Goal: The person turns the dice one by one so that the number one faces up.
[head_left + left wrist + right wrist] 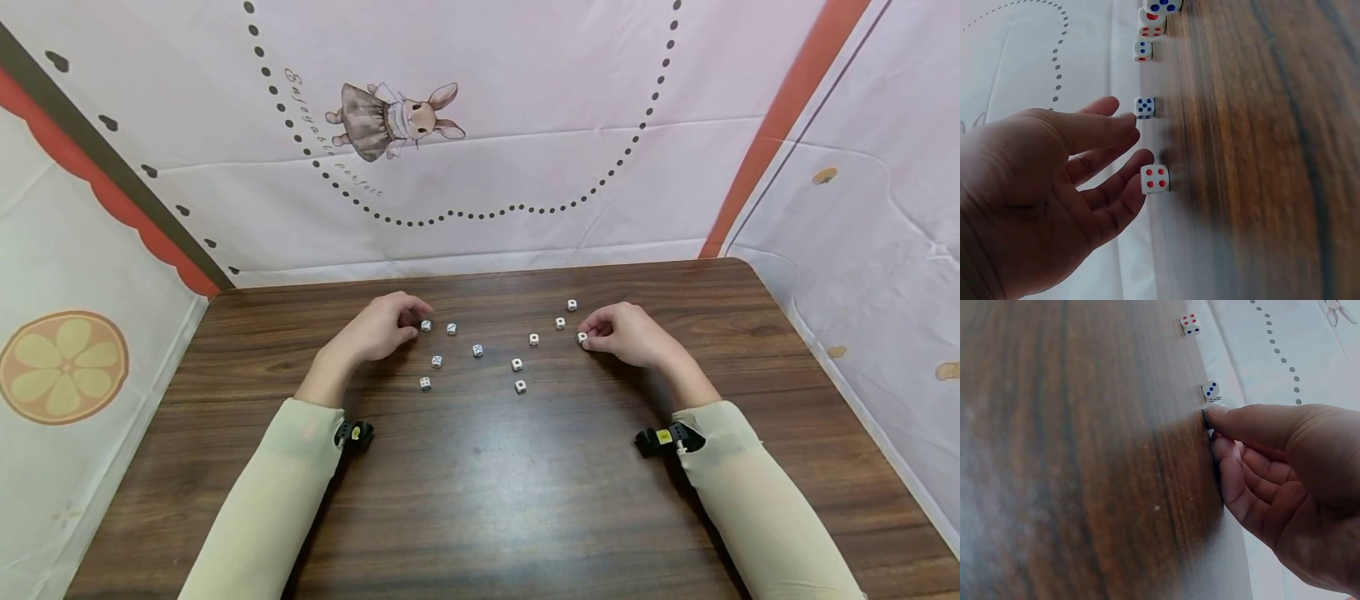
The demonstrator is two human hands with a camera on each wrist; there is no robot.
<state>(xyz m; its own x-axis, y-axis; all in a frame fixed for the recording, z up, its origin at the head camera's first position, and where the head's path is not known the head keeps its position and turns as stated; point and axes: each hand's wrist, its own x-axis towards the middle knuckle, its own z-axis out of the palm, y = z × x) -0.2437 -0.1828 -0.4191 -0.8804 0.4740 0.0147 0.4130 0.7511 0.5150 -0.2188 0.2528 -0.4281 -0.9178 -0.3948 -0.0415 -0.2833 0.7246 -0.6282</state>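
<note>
My left hand (378,327) hovers at the far left of a loose scatter of small white dice, thumb and fingers apart. One die (426,325) sits by its fingertips, and another die (452,329) lies just right of that. In the left wrist view, a die with four red pips (1155,179) overlaps the lower fingers, and a five-pip blue die (1144,106) appears beyond the thumb tip. On the other side, my right hand (630,333) pinches a white die (582,337) between thumb and fingers, low at the tabletop; its thumb (1254,425) mostly hides that die in the right wrist view.
More dice form a slanting row on the right, from a near die (521,387) to a far die (572,306). Others, including a die (425,383), lie left of centre. Behind the brown wooden table (480,500) hangs a printed cloth (525,142).
</note>
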